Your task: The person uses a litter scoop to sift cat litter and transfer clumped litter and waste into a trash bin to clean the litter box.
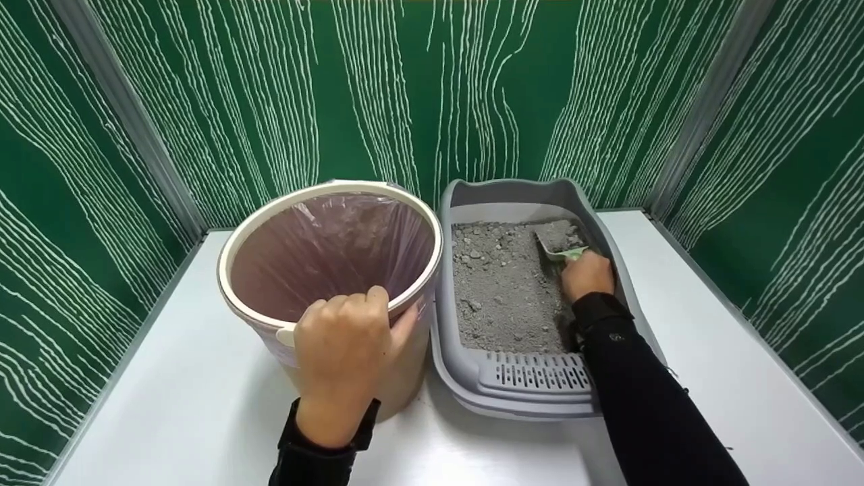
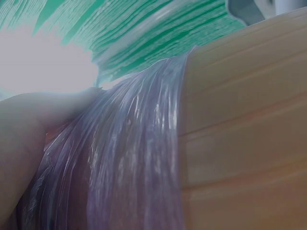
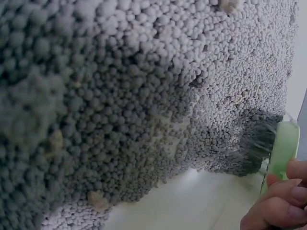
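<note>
My left hand [image 1: 344, 344] grips the near rim of a round trash can [image 1: 260, 314], fingers over the edge and thumb along the outside. A thin translucent purple bag [image 2: 139, 143] lines the can and folds down over its outer wall. My right hand [image 1: 588, 275] holds a green litter scoop [image 1: 565, 254] inside a grey litter box [image 1: 466, 364]. The scoop carries grey litter near the box's far right side. In the right wrist view, fingers curl round the green handle [image 3: 284, 148], with granular litter [image 3: 144, 81] around and some pale box floor bare.
The can and the box stand side by side on a white table [image 1: 182, 378]. Green walls [image 1: 459, 88] with white wavy lines enclose the back and sides. A slotted step [image 1: 540, 371] forms the box's near end.
</note>
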`<state>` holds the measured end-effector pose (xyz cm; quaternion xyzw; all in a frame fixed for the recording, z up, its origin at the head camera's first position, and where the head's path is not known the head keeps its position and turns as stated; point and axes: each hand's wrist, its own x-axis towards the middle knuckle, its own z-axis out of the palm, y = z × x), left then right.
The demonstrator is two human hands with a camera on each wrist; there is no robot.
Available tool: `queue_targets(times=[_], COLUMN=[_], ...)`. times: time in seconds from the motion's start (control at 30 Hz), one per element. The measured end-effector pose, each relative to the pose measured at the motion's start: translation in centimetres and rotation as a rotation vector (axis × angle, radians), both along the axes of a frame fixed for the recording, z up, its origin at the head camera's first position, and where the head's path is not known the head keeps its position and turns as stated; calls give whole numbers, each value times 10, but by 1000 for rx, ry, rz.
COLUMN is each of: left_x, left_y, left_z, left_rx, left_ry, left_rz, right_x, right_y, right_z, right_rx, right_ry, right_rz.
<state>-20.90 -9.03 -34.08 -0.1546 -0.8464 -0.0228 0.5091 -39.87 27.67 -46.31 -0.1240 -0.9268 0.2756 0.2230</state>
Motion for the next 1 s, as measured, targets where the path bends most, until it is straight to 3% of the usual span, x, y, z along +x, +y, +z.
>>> queue_targets(times=[0.27, 1.0], left_x=[0, -1], left_y=[-1, -1], left_z=[0, -1], left_rx=[0, 7], left_ry=[12, 2], left_rz=[4, -11], right_x=[0, 0], right_y=[-6, -9], right_z=[6, 10], right_rx=[-67, -70], right_ry=[-43, -77], right_rz=[2, 4])
